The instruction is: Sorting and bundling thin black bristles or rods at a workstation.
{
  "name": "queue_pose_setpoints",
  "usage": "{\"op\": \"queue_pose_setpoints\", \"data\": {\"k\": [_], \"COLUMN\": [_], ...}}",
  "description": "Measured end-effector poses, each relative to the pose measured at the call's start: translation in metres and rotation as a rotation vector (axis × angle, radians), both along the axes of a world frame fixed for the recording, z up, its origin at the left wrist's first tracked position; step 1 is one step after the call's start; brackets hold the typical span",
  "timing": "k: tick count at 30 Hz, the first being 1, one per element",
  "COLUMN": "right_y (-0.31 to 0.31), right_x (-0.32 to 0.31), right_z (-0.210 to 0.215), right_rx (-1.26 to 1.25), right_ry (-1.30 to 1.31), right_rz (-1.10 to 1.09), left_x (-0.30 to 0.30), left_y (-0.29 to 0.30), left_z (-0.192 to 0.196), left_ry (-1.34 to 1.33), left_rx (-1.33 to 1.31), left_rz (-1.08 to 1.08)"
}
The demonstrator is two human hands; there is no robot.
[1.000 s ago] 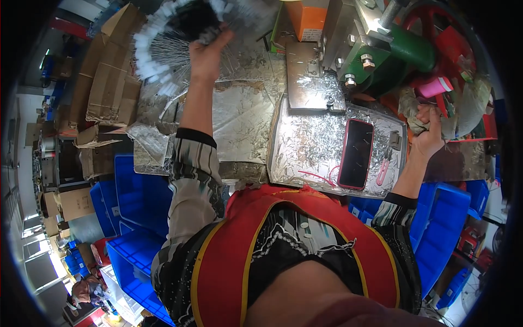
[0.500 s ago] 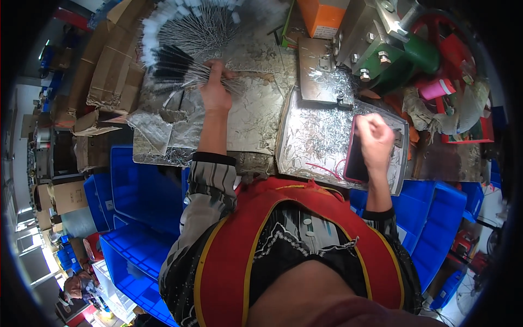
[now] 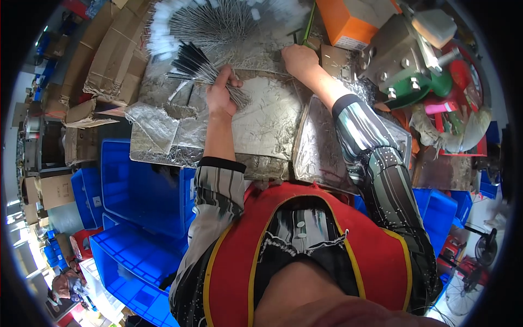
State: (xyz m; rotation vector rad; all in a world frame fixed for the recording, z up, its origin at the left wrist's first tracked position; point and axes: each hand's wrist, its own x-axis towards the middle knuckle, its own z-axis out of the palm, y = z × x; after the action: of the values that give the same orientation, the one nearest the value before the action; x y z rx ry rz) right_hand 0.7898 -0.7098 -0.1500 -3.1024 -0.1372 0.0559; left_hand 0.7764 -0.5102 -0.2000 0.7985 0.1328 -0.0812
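My left hand (image 3: 220,97) is wrapped round a bundle of thin wire brushes (image 3: 192,61). Their black bristle ends point up and left, and the bare wire stems come out past my fingers on the right. Over the far part of the workbench (image 3: 267,95) reaches my right hand (image 3: 299,60), its fingers curled closed; whatever is in them is hidden. Just beyond that hand lies a green strip (image 3: 309,26). A large heap of white-bristled wire brushes (image 3: 210,27) covers the back left of the bench, beyond the black bundle.
A metal press with a green body (image 3: 406,82) stands at the right, beside an orange box (image 3: 354,22). My right forearm crosses a shallow tray (image 3: 321,144). Cardboard boxes (image 3: 117,60) flank the bench on the left; blue bins (image 3: 144,191) sit below its front edge.
My right hand has left the phone and the tray, moving far and left across the bench. My left hand has shifted slightly right and nearer, still holding the black brushes. The head view has shifted.
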Motion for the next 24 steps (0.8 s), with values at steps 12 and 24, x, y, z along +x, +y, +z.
{"op": "queue_pose_setpoints", "data": {"k": [12,24], "right_y": [-0.004,0.000], "right_x": [0.067,0.082], "right_z": [-0.014,-0.031], "right_rx": [0.517,0.435], "right_ry": [-0.026,-0.192], "right_rz": [-0.400,-0.394], "left_x": [0.012,0.004], "left_y": [0.002,0.011], "left_z": [-0.002,-0.001], "left_ry": [0.073,0.138], "left_rx": [-0.036,-0.097], "left_rz": [-0.089,-0.085]}}
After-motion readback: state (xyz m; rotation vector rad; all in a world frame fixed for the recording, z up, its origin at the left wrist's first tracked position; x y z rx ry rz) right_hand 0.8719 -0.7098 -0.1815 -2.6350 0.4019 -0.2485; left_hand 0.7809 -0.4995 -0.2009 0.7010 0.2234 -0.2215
